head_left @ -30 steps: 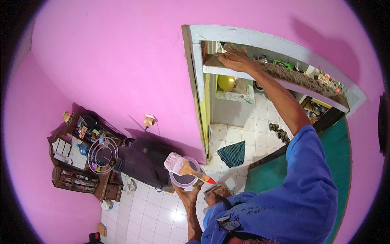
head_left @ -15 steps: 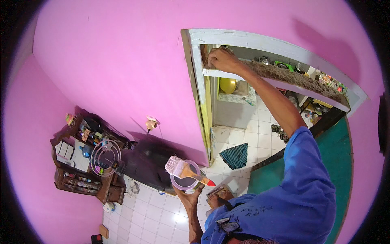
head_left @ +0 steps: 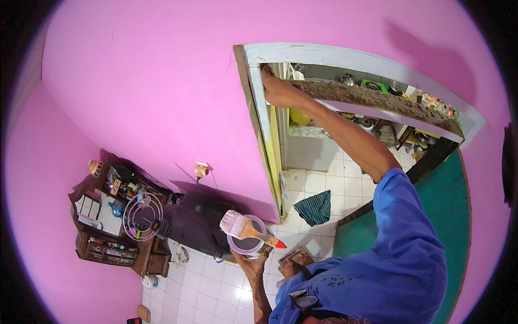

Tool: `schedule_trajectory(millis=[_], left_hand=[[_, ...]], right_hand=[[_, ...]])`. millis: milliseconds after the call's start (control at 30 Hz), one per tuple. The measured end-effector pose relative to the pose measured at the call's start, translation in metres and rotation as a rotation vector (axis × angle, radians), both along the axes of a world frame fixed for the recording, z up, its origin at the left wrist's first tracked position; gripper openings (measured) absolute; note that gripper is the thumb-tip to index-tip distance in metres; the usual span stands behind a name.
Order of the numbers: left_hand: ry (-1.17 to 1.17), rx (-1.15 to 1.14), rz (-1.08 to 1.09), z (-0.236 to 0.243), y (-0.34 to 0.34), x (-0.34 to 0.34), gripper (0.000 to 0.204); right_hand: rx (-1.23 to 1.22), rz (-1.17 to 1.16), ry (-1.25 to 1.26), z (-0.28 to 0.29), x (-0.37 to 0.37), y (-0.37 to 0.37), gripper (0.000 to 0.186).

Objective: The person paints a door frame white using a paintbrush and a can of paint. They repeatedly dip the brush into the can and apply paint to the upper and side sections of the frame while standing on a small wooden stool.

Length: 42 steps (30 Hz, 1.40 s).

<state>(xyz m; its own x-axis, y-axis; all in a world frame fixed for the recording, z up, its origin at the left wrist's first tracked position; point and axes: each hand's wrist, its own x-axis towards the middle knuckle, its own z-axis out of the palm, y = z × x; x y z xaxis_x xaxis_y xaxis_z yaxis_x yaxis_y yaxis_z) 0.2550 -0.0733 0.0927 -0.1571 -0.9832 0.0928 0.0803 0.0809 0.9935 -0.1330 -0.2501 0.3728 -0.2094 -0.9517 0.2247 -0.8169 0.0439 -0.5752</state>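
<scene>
My left hand (head_left: 251,262) is wrapped around a pale plastic tub (head_left: 261,224), held up in front of me. Across the tub's rim lies a wide paintbrush (head_left: 249,229); its bristles are coated in pale pink and its wooden handle has a red tip. My right arm stretches up to the white door frame (head_left: 302,53). There my right hand (head_left: 276,90) is at the upper left corner of the opening above the crossbar, with fingers bent together against the wood. Whatever those fingers may hold is hidden. Thick brown dust covers the ledge (head_left: 372,99) along the crossbar.
A green door (head_left: 399,216) stands to the right. Beyond the doorway are kitchen things and a striped cloth (head_left: 314,208) on the tiled floor. At left are a fan (head_left: 142,216), a dark wooden cabinet (head_left: 108,251) and a black-covered piece (head_left: 197,221) against the pink wall.
My right hand has moved left along the ledge into the frame's corner. The tub and brush have stayed nearly still in my left hand. The view has shifted slightly.
</scene>
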Motion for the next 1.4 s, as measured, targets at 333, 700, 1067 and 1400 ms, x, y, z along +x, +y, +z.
schedule_trajectory(millis=[333, 700, 1067, 1400], left_hand=[[0.054, -0.056, -0.008, 0.006, -0.002, -0.004, 0.13], [-0.022, -0.151, -0.105, 0.039, -0.028, -0.027, 0.106], [-0.113, -0.269, -0.15, 0.045, -0.026, -0.041, 0.105], [-0.14, -0.13, -0.198, 0.034, -0.011, -0.051, 0.114]], right_hand=[[-0.227, -0.017, 0.271, -0.007, -0.012, 0.048, 0.041], [0.296, 0.309, 0.101, -0.074, 0.138, 0.25, 0.112], [0.058, -0.01, -0.787, -0.135, 0.203, 0.279, 0.055], [-0.219, -0.087, -1.393, -0.122, 0.174, 0.281, 0.034]])
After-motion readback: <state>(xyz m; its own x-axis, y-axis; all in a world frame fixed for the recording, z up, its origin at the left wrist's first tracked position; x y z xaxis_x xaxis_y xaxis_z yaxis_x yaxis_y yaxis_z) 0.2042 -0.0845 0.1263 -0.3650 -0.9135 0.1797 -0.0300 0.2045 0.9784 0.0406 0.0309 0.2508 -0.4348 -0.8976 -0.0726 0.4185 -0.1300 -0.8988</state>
